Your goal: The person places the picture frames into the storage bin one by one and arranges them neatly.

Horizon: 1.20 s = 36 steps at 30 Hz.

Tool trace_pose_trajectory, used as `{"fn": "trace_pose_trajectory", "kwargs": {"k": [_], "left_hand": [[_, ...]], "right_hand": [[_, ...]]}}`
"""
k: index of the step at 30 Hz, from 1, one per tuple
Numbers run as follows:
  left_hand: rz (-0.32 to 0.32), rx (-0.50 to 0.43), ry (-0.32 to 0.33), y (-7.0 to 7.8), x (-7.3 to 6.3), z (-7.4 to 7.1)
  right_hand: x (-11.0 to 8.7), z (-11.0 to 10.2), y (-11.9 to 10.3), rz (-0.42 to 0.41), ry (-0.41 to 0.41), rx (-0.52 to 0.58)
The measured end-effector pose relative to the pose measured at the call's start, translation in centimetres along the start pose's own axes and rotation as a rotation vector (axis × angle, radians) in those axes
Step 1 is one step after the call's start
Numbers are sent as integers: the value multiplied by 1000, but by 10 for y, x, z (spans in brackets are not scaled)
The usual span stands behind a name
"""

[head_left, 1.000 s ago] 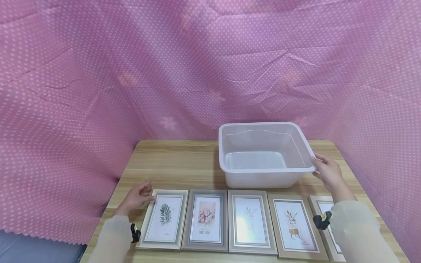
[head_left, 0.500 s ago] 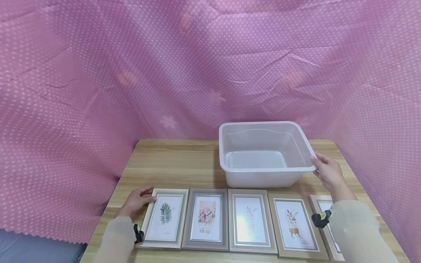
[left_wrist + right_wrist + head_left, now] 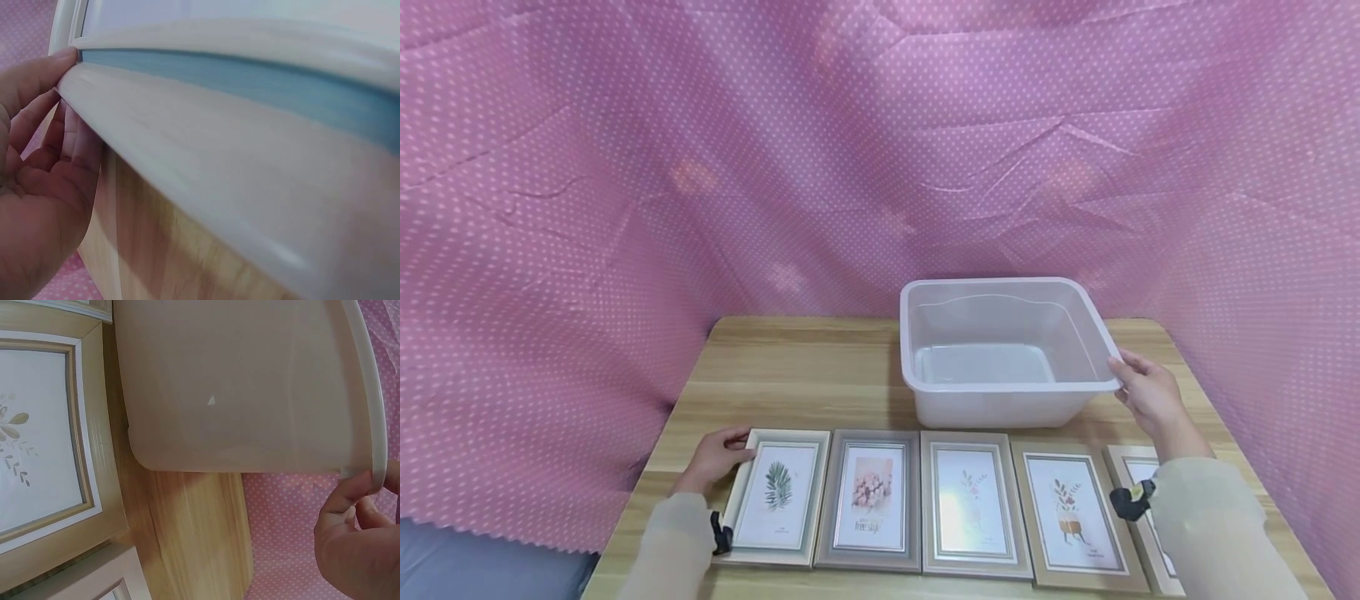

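My left hand (image 3: 715,457) is at the far left corner of a picture frame (image 3: 742,521) with a green leaf print. Its thumb lies on the front of the cream border and its fingers reach under the edge, as the left wrist view shows. On the other side, my right hand (image 3: 1152,398) pinches the rim of a white plastic tub (image 3: 992,410) at its near right corner. Nothing lies inside the tub. Seen from the right wrist, the thumb and fingers (image 3: 340,500) close on the lip from both sides.
To the right of the leaf frame lie a grey-brown frame (image 3: 912,500), a beige frame (image 3: 1021,542), a tan frame (image 3: 1131,550) and a paler frame (image 3: 1123,457) partly under my right arm. The wooden table (image 3: 797,367) is surrounded by pink dotted cloth (image 3: 820,167).
My left hand has shifted slightly right and its fingers have come against the leaf frame's corner. The right hand and the tub hold their place.
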<state>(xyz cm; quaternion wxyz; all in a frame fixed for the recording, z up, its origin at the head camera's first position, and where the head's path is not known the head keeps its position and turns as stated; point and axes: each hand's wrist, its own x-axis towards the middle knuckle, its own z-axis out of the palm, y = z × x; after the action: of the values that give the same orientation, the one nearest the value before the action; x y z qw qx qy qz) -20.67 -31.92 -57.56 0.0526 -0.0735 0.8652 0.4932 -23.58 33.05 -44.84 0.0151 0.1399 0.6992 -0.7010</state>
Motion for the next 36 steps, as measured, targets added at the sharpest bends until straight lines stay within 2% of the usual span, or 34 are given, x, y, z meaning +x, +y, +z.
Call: {"fn": "trace_pose_trajectory", "kwargs": {"k": [4,9,15,22,25,29,36], "left_hand": [[-25,-33,5,2,1,0],[-16,-32,-14,6,2,-5],[19,-38,-75,10,4,-11],[-4,-82,-130,16,4,-21],[-25,-110,-154,19,4,-27],[-75,-162,-167,24,4,-35],[-41,-138,-189,43,0,-49]], "right_hand": [[0,1,-1,-1,5,-19],[-1,1,-1,-6,13,-62],[-2,0,-2,-5,5,-73],[-4,1,-3,-6,-2,-5],[-4,0,-2,-8,3,-31],[-6,1,-1,-5,6,-74],[-10,1,-1,0,5,-113]]}}
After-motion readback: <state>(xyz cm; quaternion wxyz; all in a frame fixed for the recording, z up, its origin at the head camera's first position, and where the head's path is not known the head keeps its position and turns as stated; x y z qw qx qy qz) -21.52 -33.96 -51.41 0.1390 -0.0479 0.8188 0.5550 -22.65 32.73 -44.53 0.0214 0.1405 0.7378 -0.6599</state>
